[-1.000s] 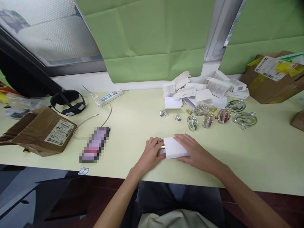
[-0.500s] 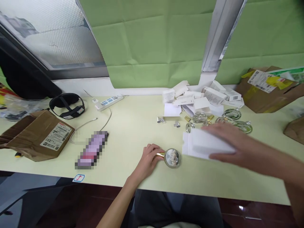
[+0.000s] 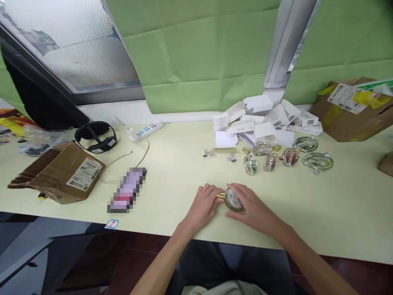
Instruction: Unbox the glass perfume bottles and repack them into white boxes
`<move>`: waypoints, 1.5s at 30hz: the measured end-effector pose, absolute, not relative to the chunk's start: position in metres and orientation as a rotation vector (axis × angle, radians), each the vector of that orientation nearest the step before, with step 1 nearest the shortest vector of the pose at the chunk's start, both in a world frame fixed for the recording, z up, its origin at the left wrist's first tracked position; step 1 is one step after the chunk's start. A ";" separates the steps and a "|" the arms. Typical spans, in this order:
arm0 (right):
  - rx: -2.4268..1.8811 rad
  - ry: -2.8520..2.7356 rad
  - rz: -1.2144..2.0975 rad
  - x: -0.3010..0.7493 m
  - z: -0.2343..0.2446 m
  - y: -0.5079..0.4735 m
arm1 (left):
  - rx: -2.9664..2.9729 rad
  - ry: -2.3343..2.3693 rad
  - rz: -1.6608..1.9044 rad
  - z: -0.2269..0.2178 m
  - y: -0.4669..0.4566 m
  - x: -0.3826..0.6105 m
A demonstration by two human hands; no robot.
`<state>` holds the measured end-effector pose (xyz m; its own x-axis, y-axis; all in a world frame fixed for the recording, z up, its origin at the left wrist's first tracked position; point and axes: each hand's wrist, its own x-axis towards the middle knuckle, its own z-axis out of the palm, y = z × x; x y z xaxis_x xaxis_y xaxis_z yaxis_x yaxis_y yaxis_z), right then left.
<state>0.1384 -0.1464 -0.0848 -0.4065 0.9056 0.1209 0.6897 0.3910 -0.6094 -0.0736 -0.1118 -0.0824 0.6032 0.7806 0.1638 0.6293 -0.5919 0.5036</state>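
Near the table's front edge, both hands are closed on a round, flat glass perfume bottle (image 3: 233,199) with a pale label on its face. My left hand (image 3: 205,205) grips its gold neck or cap (image 3: 220,196). My right hand (image 3: 250,207) wraps round the body from the right, hiding part of the label. Beyond the hands stand ribbed glass bottles, one greenish (image 3: 250,165) and one reddish (image 3: 270,161). Silver caps (image 3: 205,153) and gold caps (image 3: 245,150) lie close to them.
Several small white boxes (image 3: 265,130) are heaped against the wall. Cardboard boxes stand left (image 3: 70,172) and right (image 3: 353,116). A phone (image 3: 127,189) with a cable, a power strip (image 3: 149,130) and a black headset (image 3: 96,137) occupy the left side.
My right hand has let go of the white box, which appears to lie on the heap at the back now, and has come left onto the bottle. My left hand still holds the gold end.
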 end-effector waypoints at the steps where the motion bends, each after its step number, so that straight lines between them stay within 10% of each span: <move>1: -1.368 -2.183 0.667 0.140 -0.096 -0.149 | 2.463 1.111 0.505 -0.080 -0.110 -0.071; 13: -1.577 -1.661 0.732 0.197 -0.109 -0.152 | 1.569 1.382 0.649 -0.069 -0.018 -0.049; 29: -1.412 -1.995 0.792 0.190 -0.107 -0.150 | 2.818 0.720 0.475 -0.085 -0.078 -0.026; 45: -1.477 -1.964 0.643 0.165 -0.096 -0.139 | 2.165 1.440 0.799 -0.096 -0.022 -0.069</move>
